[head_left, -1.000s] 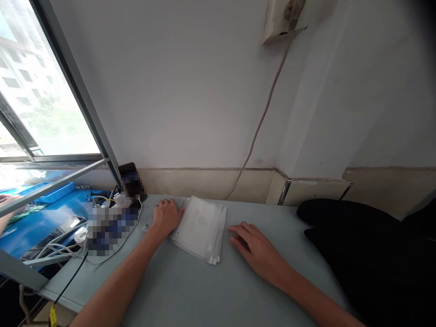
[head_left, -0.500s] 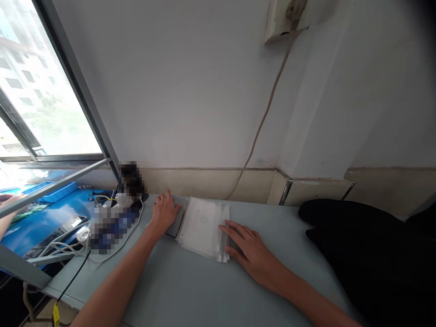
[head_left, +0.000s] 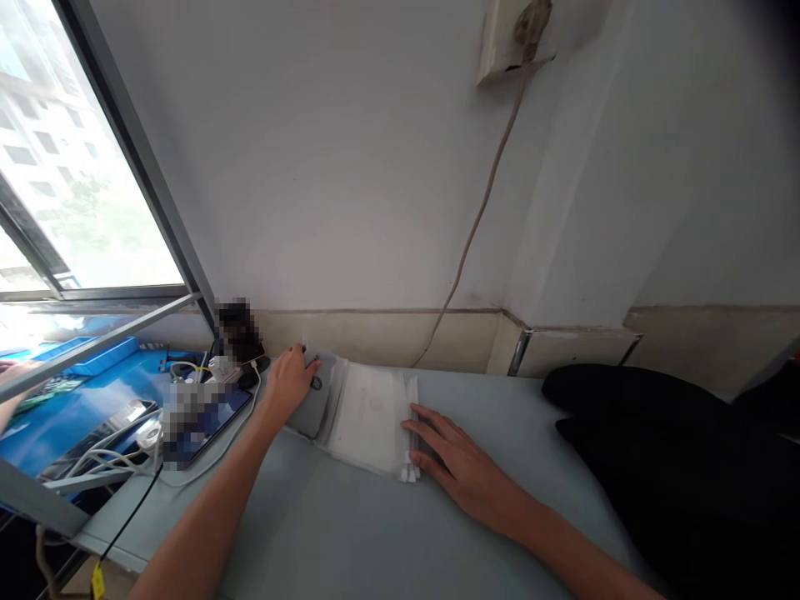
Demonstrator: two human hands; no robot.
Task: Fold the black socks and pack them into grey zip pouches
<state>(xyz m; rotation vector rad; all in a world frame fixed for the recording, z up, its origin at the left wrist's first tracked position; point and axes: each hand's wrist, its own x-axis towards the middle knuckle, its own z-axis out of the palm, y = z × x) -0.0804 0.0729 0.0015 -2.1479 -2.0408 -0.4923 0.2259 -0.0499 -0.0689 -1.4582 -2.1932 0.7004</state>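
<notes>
My left hand (head_left: 288, 387) grips the far left side of a flat grey piece (head_left: 313, 407) with rounded corners and a dark round mark, its thumb on top. Clear plastic shows around the grey piece; whether it lies inside a bag I cannot tell. Directly to the right lies a stack of clear zip bags (head_left: 370, 417), flat on the table. My right hand (head_left: 453, 450) rests with fingers stretched out and apart at the stack's right edge, fingertips touching the bags.
A phone (head_left: 209, 425), white cables (head_left: 103, 450) and partly blurred items lie at left on the grey table (head_left: 350, 533). Black cloth (head_left: 631, 467) covers the right side. Beyond a metal frame (head_left: 93, 342), another person's arm (head_left: 13, 387) shows over a blue surface.
My left hand has shifted left and closed around the grey piece, which has slid left, showing its round mark. My right hand stays by the bags.
</notes>
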